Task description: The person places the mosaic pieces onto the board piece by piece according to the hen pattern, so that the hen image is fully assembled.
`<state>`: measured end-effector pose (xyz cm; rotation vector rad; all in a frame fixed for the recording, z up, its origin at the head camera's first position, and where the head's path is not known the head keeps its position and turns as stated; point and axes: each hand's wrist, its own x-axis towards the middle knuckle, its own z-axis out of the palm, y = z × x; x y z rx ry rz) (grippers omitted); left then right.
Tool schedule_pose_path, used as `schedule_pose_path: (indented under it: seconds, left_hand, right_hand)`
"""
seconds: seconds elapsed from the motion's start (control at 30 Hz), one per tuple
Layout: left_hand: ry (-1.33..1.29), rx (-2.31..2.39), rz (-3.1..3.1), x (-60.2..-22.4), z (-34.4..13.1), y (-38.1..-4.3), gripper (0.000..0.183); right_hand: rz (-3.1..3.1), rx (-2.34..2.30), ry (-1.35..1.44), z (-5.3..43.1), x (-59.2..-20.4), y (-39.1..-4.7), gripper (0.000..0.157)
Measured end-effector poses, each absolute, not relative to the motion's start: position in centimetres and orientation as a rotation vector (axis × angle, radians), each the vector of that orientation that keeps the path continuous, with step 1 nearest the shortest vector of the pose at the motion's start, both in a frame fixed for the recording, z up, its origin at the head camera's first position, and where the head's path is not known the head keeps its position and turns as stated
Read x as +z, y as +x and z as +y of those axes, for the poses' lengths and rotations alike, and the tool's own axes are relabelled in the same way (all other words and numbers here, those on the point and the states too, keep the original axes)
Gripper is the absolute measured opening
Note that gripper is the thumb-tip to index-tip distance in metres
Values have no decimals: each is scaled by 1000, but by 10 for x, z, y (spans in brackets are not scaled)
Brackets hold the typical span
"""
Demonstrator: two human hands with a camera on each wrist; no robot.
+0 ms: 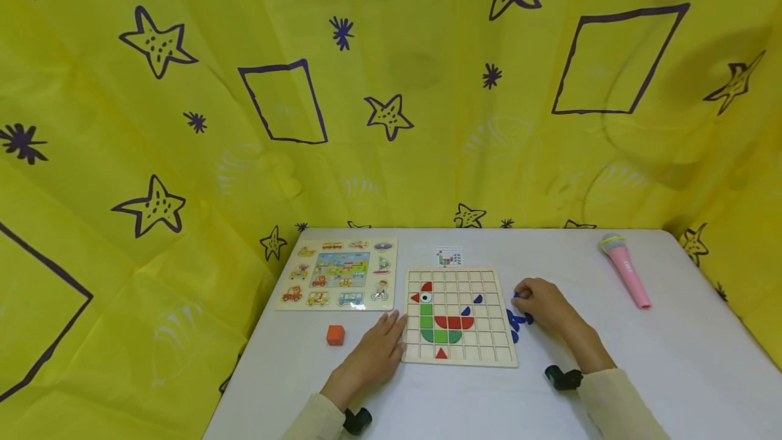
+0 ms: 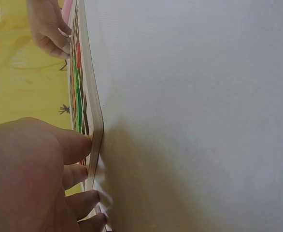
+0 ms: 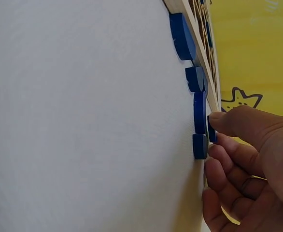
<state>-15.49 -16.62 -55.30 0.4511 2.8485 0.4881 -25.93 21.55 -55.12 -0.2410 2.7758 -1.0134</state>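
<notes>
A wooden grid board (image 1: 489, 352) lies on the table with red, green and blue pieces set in its squares, forming a bird-like figure. My left hand (image 1: 380, 348) rests at the board's left edge, fingers against its side; in the left wrist view the thumb and fingers touch the wooden rim (image 2: 96, 113). Just right of the board, my right hand (image 1: 544, 304) pinches a blue piece (image 3: 211, 129) between thumb and forefinger. Several other blue half-round pieces (image 3: 182, 37) lie beside the board's right edge, below that hand.
A small picture card (image 1: 449, 257) lies behind the board. To the left are a vehicle puzzle board (image 1: 391, 270) and an orange cube (image 1: 335, 335). A pink toy microphone (image 1: 629, 273) lies at the back right. Yellow patterned cloth (image 1: 415, 175) hangs behind the white table (image 1: 464, 406).
</notes>
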Motion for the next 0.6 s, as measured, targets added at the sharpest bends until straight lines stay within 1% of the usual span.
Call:
schedule_pose_path:
  seconds: [0.17,0.4,0.6]
  left_hand:
    - [444,508,2840,-552,-166,-154,62]
    - [432,507,2844,-552,-166,-155,61]
    - [436,510,2842,-551,-165,-154,61]
  right_hand:
    - [2790,-1029,-247,210,-548,-255,26]
    - [2802,-1037,-226,194,-544,-250,30]
    - [2784,-1068,-211,181,-540,-243,28]
